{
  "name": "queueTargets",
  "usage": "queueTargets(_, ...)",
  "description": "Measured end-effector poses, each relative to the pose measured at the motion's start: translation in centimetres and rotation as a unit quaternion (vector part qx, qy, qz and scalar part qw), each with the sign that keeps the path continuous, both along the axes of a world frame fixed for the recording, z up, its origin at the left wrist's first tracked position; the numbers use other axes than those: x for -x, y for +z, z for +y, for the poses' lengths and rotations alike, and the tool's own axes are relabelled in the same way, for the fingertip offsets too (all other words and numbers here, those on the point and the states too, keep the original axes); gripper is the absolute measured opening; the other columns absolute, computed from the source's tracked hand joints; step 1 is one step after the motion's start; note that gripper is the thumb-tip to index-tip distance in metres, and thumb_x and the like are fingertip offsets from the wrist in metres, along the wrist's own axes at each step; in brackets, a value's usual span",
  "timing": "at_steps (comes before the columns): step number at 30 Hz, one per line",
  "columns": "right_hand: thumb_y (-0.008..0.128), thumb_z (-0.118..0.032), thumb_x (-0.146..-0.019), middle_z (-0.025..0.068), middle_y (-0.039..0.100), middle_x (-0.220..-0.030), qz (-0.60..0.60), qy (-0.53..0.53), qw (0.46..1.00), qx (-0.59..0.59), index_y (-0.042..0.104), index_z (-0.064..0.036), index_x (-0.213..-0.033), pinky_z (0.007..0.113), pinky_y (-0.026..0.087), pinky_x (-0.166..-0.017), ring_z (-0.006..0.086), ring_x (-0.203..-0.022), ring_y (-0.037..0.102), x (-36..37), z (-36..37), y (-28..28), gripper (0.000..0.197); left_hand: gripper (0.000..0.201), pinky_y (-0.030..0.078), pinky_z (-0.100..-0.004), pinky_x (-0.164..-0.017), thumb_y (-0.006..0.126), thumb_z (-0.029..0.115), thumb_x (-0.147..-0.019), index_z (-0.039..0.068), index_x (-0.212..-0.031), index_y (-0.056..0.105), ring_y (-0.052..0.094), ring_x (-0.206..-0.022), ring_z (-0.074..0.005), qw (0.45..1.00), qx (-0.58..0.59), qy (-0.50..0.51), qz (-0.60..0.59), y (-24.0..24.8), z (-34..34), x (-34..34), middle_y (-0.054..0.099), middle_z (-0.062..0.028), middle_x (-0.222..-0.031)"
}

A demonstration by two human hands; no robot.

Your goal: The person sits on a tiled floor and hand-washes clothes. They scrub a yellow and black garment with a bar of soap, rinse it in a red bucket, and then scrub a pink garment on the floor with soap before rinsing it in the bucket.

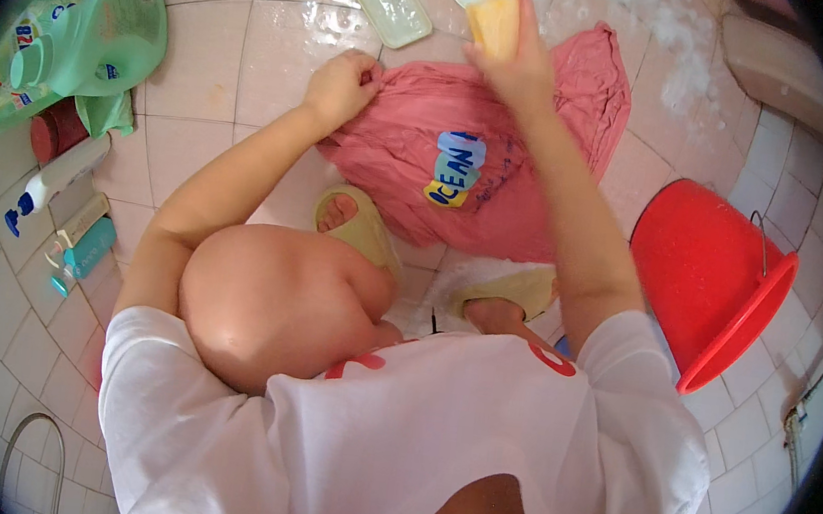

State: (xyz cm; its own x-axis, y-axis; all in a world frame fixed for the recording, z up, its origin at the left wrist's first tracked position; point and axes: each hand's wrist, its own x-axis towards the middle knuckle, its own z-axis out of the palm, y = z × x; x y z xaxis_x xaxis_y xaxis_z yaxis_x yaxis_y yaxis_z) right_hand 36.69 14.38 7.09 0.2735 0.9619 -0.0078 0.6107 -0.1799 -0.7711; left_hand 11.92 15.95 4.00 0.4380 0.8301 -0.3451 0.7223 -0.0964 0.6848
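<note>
One pink garment [482, 159], left hand [342, 86] gripping its edge, lies beneath right hand [520, 60] holding a yellow block [493, 25].

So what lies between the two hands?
In the head view, part of the pink cloth lies between the left hand and the right hand.

A pink garment [466, 117] is spread on the tiled floor [202, 54], its cloth creased into many folds. Near its middle a patch of blue, green and yellow is printed, with dark lettering set at a slant. Its upper left edge is bunched and gripped. A yellow bar [493, 25], shaped like a block, is held tilted by the garment's far edge, its right side partly covered.
</note>
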Motion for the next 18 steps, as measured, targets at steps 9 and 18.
queueTargets(9, 0.063, -0.035, -0.079, 0.0104, 0.058, -0.106, -0.144, 0.188, 0.968, 0.080, 0.063, -0.0221, -0.109, 0.049, 0.045, -0.077, 0.0318, -0.092, 0.056, 1.1, -4.3, -3.1, 0.032, 0.009, 0.048, -0.0416, -0.066, 0.062, 0.012, -0.083, 0.003, -0.085, 0.062, 0.060, -0.076, -0.0364, 0.983, -0.179, 0.035, -0.020, -0.3, 2.3, 3.0, 0.062, -0.0179, -0.083)
queueTargets(18, 0.050, -0.035, -0.089, 0.0086, 0.059, -0.087, -0.410, -0.104, 0.906, 0.023, 0.063, -0.0154, -0.089, 0.045, 0.047, -0.064, 0.0326, -0.073, 0.058, -6.9, 0.6, -2.3, 0.023, 0.053, 0.032, -0.0571, -0.096, 0.072, 0.042, -0.074, 0.018, -0.119, 0.059, 0.035, -0.125, -0.0411, 0.957, -0.281, -0.041, 0.059, 3.5, -2.1, -0.6, 0.041, -0.0150, -0.137)
